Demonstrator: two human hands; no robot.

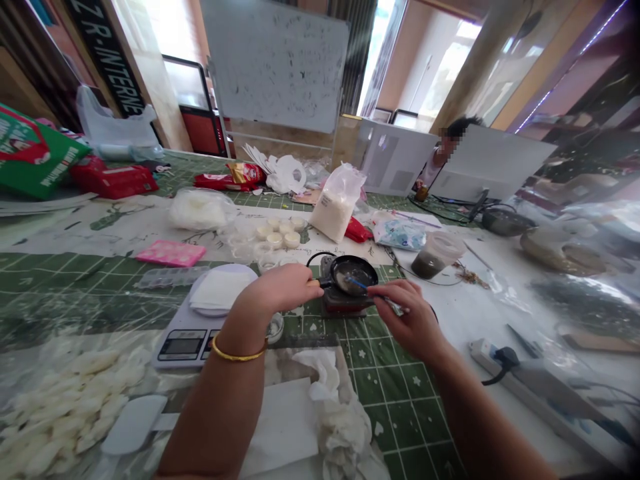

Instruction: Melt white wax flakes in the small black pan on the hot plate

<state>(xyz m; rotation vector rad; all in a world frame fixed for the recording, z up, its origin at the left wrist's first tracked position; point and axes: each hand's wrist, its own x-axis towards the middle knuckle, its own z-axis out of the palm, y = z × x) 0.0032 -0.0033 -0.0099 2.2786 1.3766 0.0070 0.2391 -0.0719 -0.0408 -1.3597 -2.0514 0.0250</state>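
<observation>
My left hand is closed round the handle of a small black frying pan. The pan rests on a small hot plate with a dark red front. A thin blue stirring stick is pinched in my right hand, its tip dipping into the pan. Cloudy, greyish contents lie in the pan; I cannot tell what they are. Left of my left wrist stands a kitchen scale with white paper sheets on its platform. A small glass dish is partly hidden behind that wrist.
A bag of white granules and several small cups stand behind the pan. To the right are a plastic cup of dark material and a power strip. Pale chunks, a white scoop and crumpled tissue lie in front.
</observation>
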